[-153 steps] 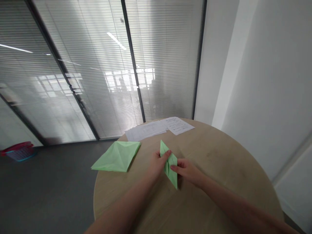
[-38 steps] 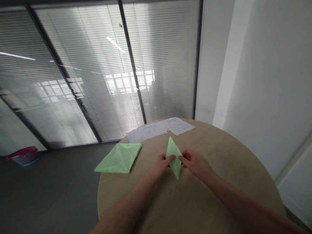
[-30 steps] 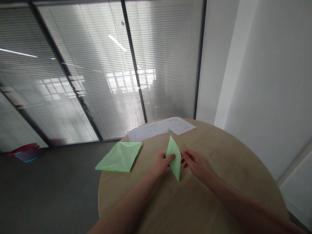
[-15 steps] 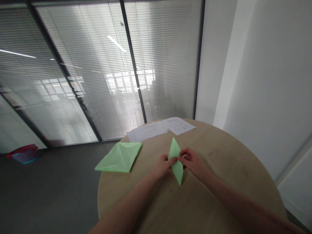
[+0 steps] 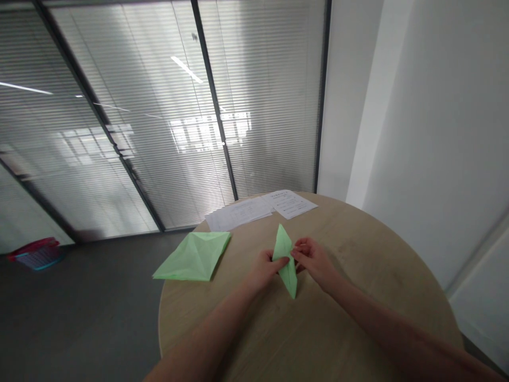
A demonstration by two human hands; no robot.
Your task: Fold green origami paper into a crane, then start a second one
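Note:
A folded piece of green paper [image 5: 283, 246], long and pointed at both ends, is held up over the round table. My left hand [image 5: 267, 268] grips it from the left, thumb across its face and fingers behind. My right hand [image 5: 312, 258] pinches its right edge between thumb and fingers; the other fingers are curled. Part of the fingers behind the paper is hidden. To the left lies a larger green sheet [image 5: 196, 257] with crease lines, its left corner reaching past the table edge.
Printed white sheets [image 5: 292, 204] lie at the far edge of the round wooden table [image 5: 382, 265]. A red and blue basket [image 5: 37, 253] stands on the floor at the left. Glass panels with blinds [image 5: 270, 95] rise behind the table, and a white wall [image 5: 445, 106] is at the right.
My right thumb has shifted slightly up and right along the paper's edge. The folded paper has turned a little and looks narrower at its lower end. My left hand keeps its grip.

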